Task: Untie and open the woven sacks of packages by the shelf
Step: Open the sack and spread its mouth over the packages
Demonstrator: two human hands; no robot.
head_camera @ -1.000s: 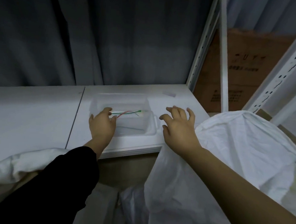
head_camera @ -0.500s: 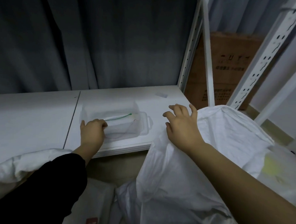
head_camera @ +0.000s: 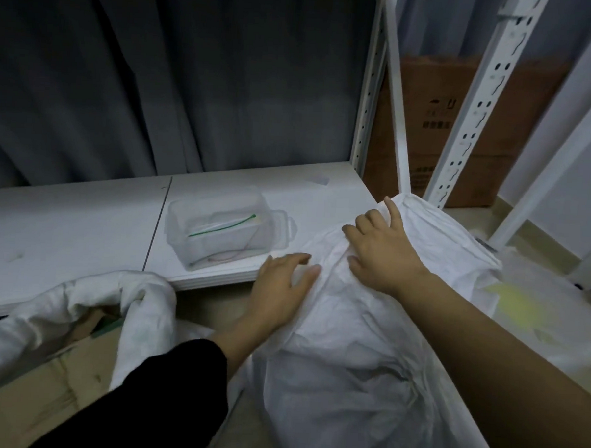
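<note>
opened sack (head_camera: 88, 302): lower left of frame, mouth rolled back and slumped against the shelf edge. Looks already done, so I leave it parked out of my reach path. Brown cardboard shows in and under its mouth.

shelf board (head_camera: 64, 225): white, runs across mid-left. I use it as a bench at hand height.

clear tub (head_camera: 223, 232): centre of frame, sits on the shelf board just short of the front edge. Holds a green tie (head_camera: 222, 225) plus a thin reddish one, hard to resolve. My guess: it's the bin for removed ties, kept close so nothing gets dropped.

left hand (head_camera: 282, 284): lower centre, just right of the tub, black sleeve behind it. Fingers loosely spread and lying on the left flank of the sack; grasping nothing. Reads as steadying the fabric.

current sack (head_camera: 366, 347): white woven, fills centre to lower right, top leaning on the shelf's front corner. Still bunched up top; can't see a knot or tie from here.

right hand (head_camera: 385, 249): right of centre, on top of the sack near its upper fold. Fingers part curled and pressing into the cloth, index stretched toward the rim. No clear pinch. Probably feeling for the opening.

shelf uprights (head_camera: 478, 106): upper right, slotted white steel, cardboard carton (head_camera: 429, 135) behind them.
</note>
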